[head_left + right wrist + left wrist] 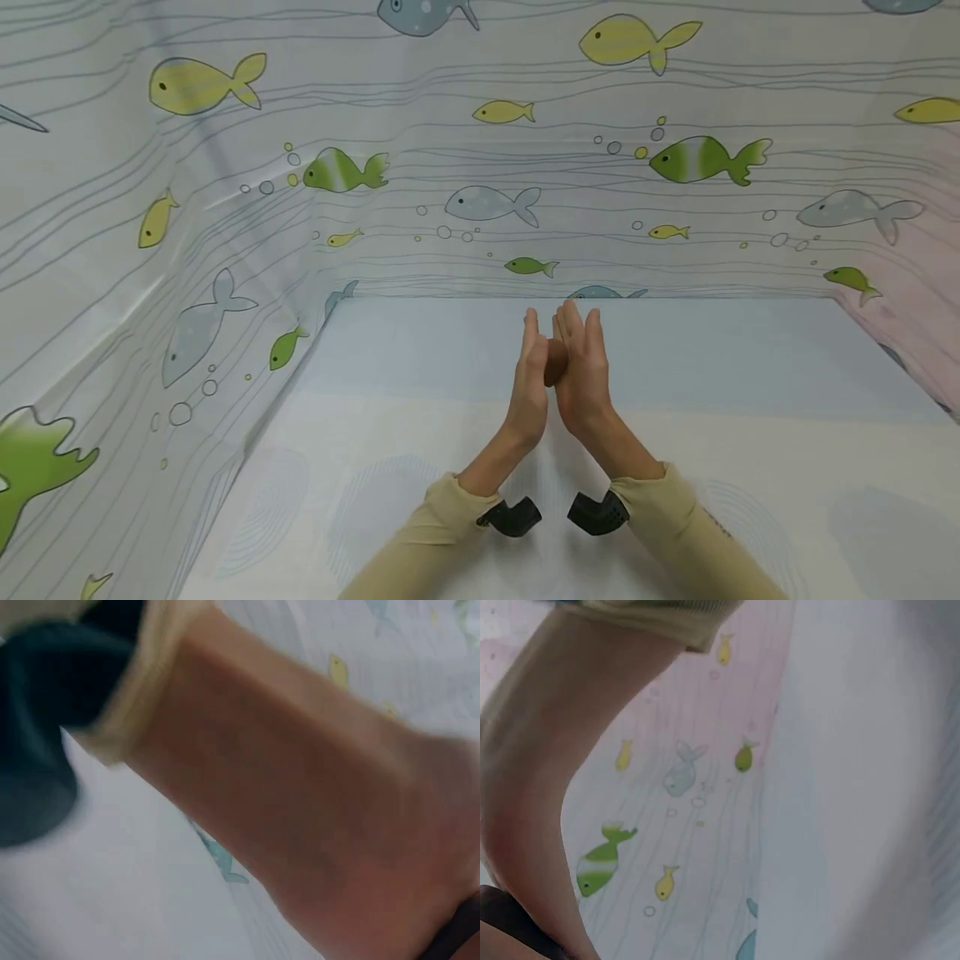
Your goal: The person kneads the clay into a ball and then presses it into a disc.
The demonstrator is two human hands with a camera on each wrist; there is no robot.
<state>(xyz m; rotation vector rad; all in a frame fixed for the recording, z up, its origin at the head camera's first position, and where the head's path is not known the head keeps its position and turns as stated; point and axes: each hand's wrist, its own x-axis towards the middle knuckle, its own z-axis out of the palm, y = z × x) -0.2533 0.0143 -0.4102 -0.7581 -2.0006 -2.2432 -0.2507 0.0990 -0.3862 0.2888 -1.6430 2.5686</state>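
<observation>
A dark brown rounded lump (556,362) sits between the two palms, above the table in the head view. My left hand (530,387) presses on it from the left, its fingers straight and pointing up. From the right, my right hand (585,379) presses flat against the other side, also with straight fingers. Much of the lump is hidden by the palms. Part of the dark lump (510,919) shows at the lower left corner of the left wrist view. The right wrist view catches its edge (459,930) at the lower right.
A white and pale blue table surface (420,350) lies under the hands. Fish-printed curtains (420,242) hang behind and to the left, with a pinkish part (930,275) at the right. Black curved wrist mounts (597,512) stick out below the cream sleeves (675,508).
</observation>
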